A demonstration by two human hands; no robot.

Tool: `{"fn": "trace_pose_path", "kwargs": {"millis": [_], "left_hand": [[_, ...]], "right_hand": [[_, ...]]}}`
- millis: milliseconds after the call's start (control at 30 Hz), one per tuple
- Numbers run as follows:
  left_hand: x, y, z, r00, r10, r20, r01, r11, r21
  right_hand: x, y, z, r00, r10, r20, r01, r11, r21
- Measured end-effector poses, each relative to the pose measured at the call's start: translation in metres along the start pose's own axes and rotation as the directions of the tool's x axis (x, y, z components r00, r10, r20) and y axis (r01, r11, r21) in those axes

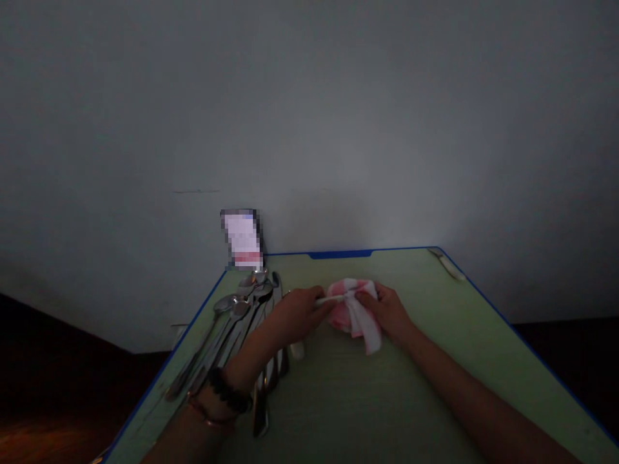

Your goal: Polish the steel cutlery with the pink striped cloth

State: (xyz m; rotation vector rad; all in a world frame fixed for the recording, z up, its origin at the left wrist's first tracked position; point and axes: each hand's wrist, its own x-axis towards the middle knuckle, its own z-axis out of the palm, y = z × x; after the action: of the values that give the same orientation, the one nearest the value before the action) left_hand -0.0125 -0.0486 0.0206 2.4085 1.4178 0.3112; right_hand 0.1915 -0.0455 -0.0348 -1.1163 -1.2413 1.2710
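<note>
My left hand (300, 312) is closed on one end of a slim, pale piece of cutlery (331, 300) above the middle of the table. Its other end runs into a pink and white cloth (341, 317), which hides what kind of cutlery it is. With my right hand (391, 312), I grip the cloth around that covered end, the thumb pressing from above. A loose corner of the cloth hangs down towards me. Beneath and beside my left forearm lies a pile of metal cutlery, with several spoons (240, 308) showing; my arm covers part of it.
A lit phone (243, 237), its screen blurred, leans upright at the table's back left. One piece of cutlery with a pale handle (451, 266) lies by the back right corner. The pale green table (435, 341) has a blue edge and meets a grey wall (329, 129).
</note>
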Motion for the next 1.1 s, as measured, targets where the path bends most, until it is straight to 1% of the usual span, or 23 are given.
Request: {"fn": "trace_pose_path", "kwargs": {"millis": [133,233,367,533,667,833,967,1033,1100], "left_hand": [[0.005,0.003,0.017,0.999,0.041,0.0,-0.041,0.999,-0.022],[0.011,0.004,0.023,0.997,0.076,0.01,-0.075,0.996,-0.049],[0.016,0.0,0.029,0.996,0.091,0.019,-0.089,0.993,-0.081],[0.019,-0.009,0.036,0.998,0.07,0.009,-0.068,0.992,-0.105],[0.019,-0.012,0.035,0.999,0.046,0.016,-0.044,0.993,-0.112],[0.019,-0.011,0.031,0.997,0.083,-0.002,-0.083,0.991,-0.102],[0.021,-0.013,0.034,0.993,0.118,-0.012,-0.119,0.989,-0.088],[0.023,-0.013,0.035,0.992,0.121,-0.018,-0.122,0.987,-0.107],[0.024,-0.013,0.036,0.993,0.119,-0.024,-0.121,0.984,-0.13]], "right_hand": [[0.007,0.002,-0.01,0.994,-0.062,-0.095,0.059,0.998,-0.03],[0.015,0.002,-0.011,0.985,-0.093,-0.148,0.09,0.996,-0.029],[0.023,0.005,-0.012,0.978,-0.102,-0.183,0.105,0.994,0.004],[0.033,0.013,-0.015,0.988,-0.065,-0.141,0.075,0.995,0.068],[0.037,0.015,-0.013,0.99,-0.059,-0.132,0.068,0.996,0.063],[0.036,0.01,-0.007,0.992,-0.095,-0.083,0.093,0.995,-0.02],[0.036,0.009,-0.005,0.992,-0.127,-0.01,0.124,0.979,-0.163],[0.036,0.009,-0.005,0.992,-0.126,0.015,0.126,0.971,-0.204],[0.036,0.009,-0.005,0.993,-0.111,0.047,0.119,0.971,-0.209]]}}
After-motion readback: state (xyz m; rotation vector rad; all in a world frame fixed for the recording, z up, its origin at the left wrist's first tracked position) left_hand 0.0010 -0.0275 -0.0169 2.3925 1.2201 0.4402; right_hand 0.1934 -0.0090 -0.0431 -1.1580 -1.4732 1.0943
